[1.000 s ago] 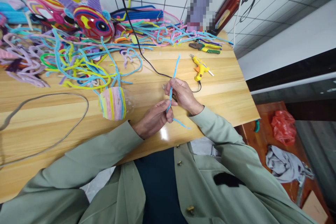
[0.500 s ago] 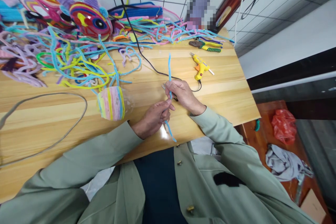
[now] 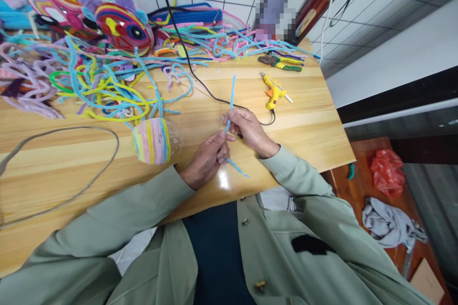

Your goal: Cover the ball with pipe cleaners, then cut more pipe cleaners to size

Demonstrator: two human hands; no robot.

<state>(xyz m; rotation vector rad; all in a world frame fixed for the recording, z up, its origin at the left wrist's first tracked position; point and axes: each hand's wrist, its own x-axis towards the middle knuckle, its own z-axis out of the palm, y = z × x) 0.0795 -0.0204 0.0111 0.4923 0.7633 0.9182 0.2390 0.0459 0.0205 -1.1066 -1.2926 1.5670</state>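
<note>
"Which hand is nearer the body?"

"The left hand (image 3: 209,158). Its fingers are curled closed, the thumb pinching the blue stem (image 3: 232,93) over the worktop (image 3: 304,145). A short blue end slants out below, toward the body and rightward; the fingers hide how it joins."

"And the right hand (image 3: 246,126)?"

"Just beyond, to the right, thumb and fingertips pinched on the same stem. A metal tip (image 3: 223,117) shows beside them; whether that hand grips it, one cannot tell."

"The stem's long axis?"

"Mostly away from the body, running from the left hand through the right, its far end free."

"Past that?"

"The glue gun (image 3: 275,93), then the pliers (image 3: 281,63)."
</note>
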